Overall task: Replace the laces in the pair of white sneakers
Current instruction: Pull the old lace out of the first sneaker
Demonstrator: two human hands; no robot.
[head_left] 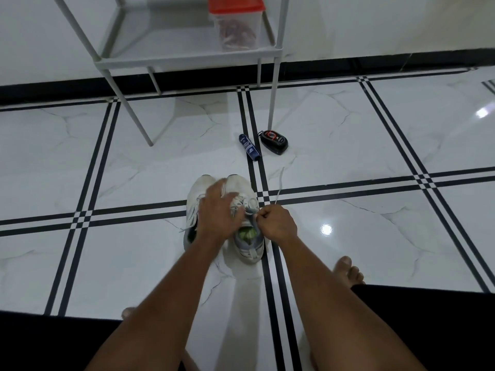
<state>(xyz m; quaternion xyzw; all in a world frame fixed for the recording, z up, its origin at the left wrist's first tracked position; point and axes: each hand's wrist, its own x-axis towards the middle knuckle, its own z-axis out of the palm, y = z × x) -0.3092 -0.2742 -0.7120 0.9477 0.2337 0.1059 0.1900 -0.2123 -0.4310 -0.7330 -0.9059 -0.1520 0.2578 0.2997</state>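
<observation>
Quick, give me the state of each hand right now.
Left hand: open, fingers spread, resting on the white sneakers.
Right hand: closed, fingers pinching the white lace of the right-side sneaker.

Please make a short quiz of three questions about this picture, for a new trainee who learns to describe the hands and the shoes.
1. True or false: the right hand pinches a white lace that runs away from it across the floor.
2. Which one lies on the right sneaker with spread fingers? A) the left hand B) the blue tube C) the black case
3. Fill in: the container with the red lid stands on the low grey ____.

Key: 1 true; 2 A; 3 shelf.
</observation>
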